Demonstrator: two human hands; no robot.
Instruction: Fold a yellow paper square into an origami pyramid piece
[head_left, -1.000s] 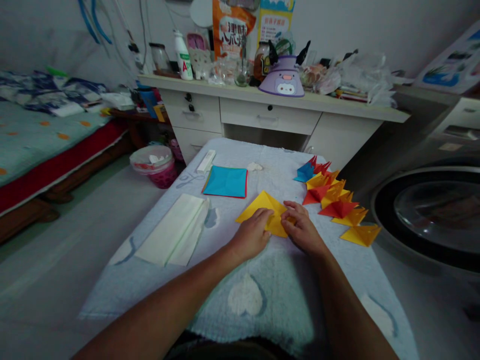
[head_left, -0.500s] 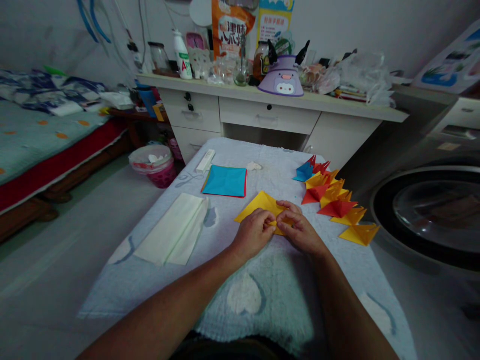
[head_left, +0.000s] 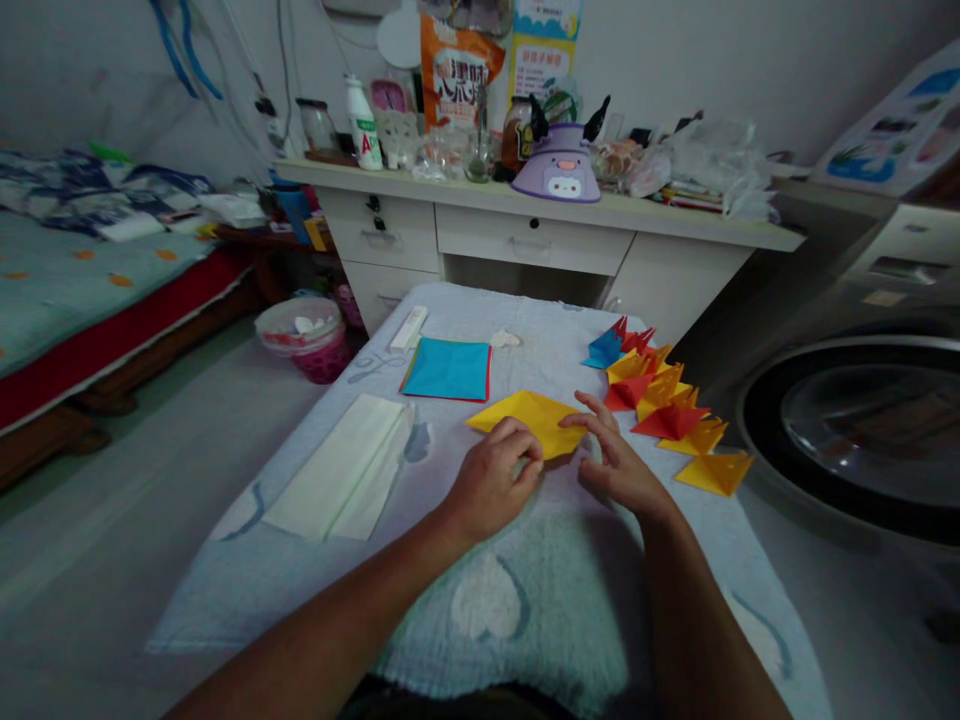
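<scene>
A folded yellow paper [head_left: 529,416] lies flat on the towel-covered table [head_left: 525,600]. My left hand [head_left: 491,482] has its fingers curled, closed at the paper's near edge. My right hand [head_left: 619,462] is open with fingers spread, its fingertips resting at the paper's right corner. Just right of my right hand runs a row of several folded paper pieces [head_left: 664,400] in yellow, red and blue. A stack of square sheets with a blue one on top [head_left: 448,368] lies behind the yellow paper.
A white folded sheet [head_left: 345,470] lies on the table's left side, with a small white box [head_left: 409,328] and a crumpled white scrap [head_left: 506,338] farther back. A cluttered desk [head_left: 540,225] stands behind. A pink basin [head_left: 304,335] and a bed [head_left: 82,290] are at left, a washing machine [head_left: 862,430] at right.
Both hands have let off the fold and drawn back towards me. The right hand has opened and spread. The yellow paper now lies flatter on the table.
</scene>
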